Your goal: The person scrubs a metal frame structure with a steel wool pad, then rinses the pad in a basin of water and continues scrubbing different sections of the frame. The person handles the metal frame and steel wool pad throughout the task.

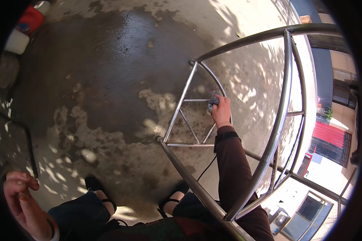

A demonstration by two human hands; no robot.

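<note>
A frame of welded metal tubes [280,99] stands at my right, its thinner braces forming a truss panel at the end on the left. My right hand [222,112] reaches through the frame and grips a grey scouring pad, likely steel wool [213,102]. The pad lies against a thin crossbar [195,100], close to the curved bar of that panel. Away from the frame, at the lower left, my left hand [22,200] is raised with curled fingers and nothing visible in it. Its fingertips carry brownish stains.
Wet concrete ground [117,78] spreads ahead, dappled with sunlight. A red container [31,19] and a white jug [17,42] stand at the far left. A thin black cable [206,168] hangs by my right sleeve. My feet in black shoes [93,183] are below.
</note>
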